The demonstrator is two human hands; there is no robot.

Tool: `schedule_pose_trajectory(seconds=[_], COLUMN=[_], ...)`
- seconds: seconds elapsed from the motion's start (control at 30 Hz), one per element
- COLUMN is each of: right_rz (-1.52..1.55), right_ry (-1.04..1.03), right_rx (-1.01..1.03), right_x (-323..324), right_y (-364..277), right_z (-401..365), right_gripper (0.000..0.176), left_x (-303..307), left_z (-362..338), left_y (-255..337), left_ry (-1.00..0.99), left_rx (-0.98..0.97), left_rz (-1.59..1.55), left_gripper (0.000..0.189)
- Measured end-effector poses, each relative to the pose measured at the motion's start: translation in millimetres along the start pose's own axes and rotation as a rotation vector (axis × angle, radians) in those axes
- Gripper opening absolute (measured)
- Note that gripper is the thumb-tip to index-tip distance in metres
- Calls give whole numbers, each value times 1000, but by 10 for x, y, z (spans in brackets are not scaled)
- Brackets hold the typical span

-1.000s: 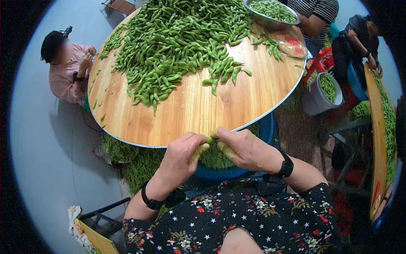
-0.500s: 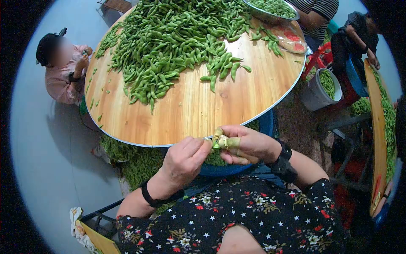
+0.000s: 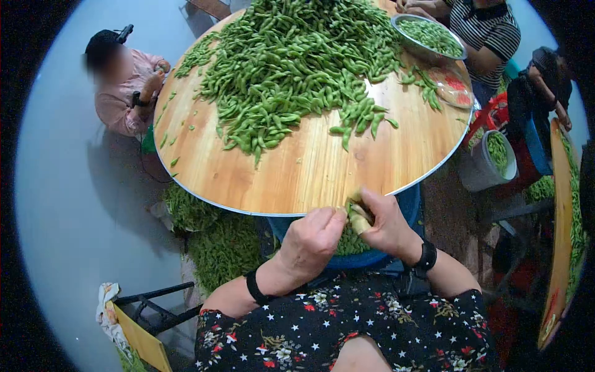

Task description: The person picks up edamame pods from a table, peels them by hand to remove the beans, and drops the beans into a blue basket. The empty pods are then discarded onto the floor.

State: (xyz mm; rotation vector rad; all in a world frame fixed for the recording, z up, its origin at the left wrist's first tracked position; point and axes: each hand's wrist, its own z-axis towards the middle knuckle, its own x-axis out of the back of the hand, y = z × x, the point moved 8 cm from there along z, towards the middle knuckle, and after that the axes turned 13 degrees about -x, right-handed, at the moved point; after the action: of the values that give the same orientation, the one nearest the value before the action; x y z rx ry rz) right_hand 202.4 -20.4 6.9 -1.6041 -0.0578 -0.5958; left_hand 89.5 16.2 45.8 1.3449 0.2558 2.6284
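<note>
**Both hands pinched on one pod at the table's near edge**

The left hand (image 3: 313,239) and right hand (image 3: 387,226) meet just off the near edge of the round, smooth-grained wooden table (image 3: 310,173). Their fingers are closed tight on a single green pod (image 3: 357,218), its visible end pale. A blue tub (image 3: 378,259) sits right beneath. On the table's far half sprawls a heap of slim, curved pods (image 3: 297,62), with a shiny metal bowl (image 3: 404,23) at the far right edge.
</note>
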Motion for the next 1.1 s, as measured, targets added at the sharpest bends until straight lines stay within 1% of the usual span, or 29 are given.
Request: schedule_pose_trajectory(seconds=[0.03, 0.07, 0.13, 0.17, 0.2, 0.23, 0.27, 0.33, 0.4, 0.47, 0.53, 0.6, 0.63, 0.67, 0.7, 0.73, 0.77, 0.8, 0.83, 0.87, 0.93, 0.97, 1.0, 1.07, 1.1], right_rz=[-134, -134, -302, -346, -344, -414, -485, -466, -467, -429, -390, -373, -334, -334, -229, -124, -54, -54, -14, 25, 37, 47, 48, 107, 112], right_ry=[15, 14, -65, -112, -111, -171, -229, -245, -204, -195, -182, -271, -372, -368, -359, -349, -341, -339, -342, -344, -364, -384, -380, -238, -236], right_rx=[76, 83, 129, 144, 146, 147, 151, 183, 208, 198, 193, 94, -36, -35, -77, -118, -118, -118, -82, -46, -81, -112, -113, -186, -189], right_x=[-7, -1, -94, -137, -124, -163, -188, -138, -80, -51, -29, -72, -81, -45, 15, 65, 107, 125, 137, 153, 145, 126, 112, 183, 195], right_y=[-64, -73, -84, -72, -63, -37, -1, 77, 145, 194, 201, 294, 291, 217, 173, 169, 186, 219, 226, 217, 205, 210, 195, 234, 253], right_z=[-15, -16, -43, -63, -85, -125, -160, -191, -209, -209, -202, -190, -172, -175, -161, -135, -132, -116, -99, -85, -53, -39, -37, -16, -14], right_gripper=[15, 15, 14, 15, 15, 15, 15, 14, 15, 16, 17, 16, 17, 17, 19, 21, 26, 26, 28, 29, 30, 31, 31, 30, 30], left_x=[-35, -79, -44, -46, -19, -6, 30, 354, 570, 699, 518, 387, 281, 190, 168, 218, 234, 223, 236, 223, 257, 192, 154, 11, 17], left_z=[-18, -47, -109, -167, -224, -335, -464, -366, -501, -457, -382, -206, -39, 117, 285, 441, 597, 733, 861, 977, 1252, 1333, 1352, 1310, 1315], left_y=[3, 10, 29, 7, -17, -53, -98, -257, -853, -1349, -1709, -1944, -1932, -1881, -1822, -1828, -1855, -1915, -2007, -2123, -2104, -2138, -2202, -2464, -2445], left_ry=[-58, -117, -104, -215, -326, -521, -652, -487, -339, -92, -105, -119, -87, -56, -98, -95, -144, -193, -193, -193, -107, -156, -157, -300, -264], left_rx=[7, 14, 21, 74, 125, 177, 204, 168, 464, 490, 476, 458, 342, 229, 270, 265, 245, 226, 209, 206, -113, -186, -191, -63, -85], left_rz=[-18, -38, -51, -62, -73, -71, -165, -287, 45, 278, 271, 259, 159, 58, 43, 43, 94, 145, 207, 207, 465, 555, 554, 608, 584], left_gripper=[17, 16, 13, 13, 12, 13, 21, 34, 53, 50, 48, 46, 45, 45, 36, 36, 32, 28, 19, 19, 16, 15, 15, 14, 14])
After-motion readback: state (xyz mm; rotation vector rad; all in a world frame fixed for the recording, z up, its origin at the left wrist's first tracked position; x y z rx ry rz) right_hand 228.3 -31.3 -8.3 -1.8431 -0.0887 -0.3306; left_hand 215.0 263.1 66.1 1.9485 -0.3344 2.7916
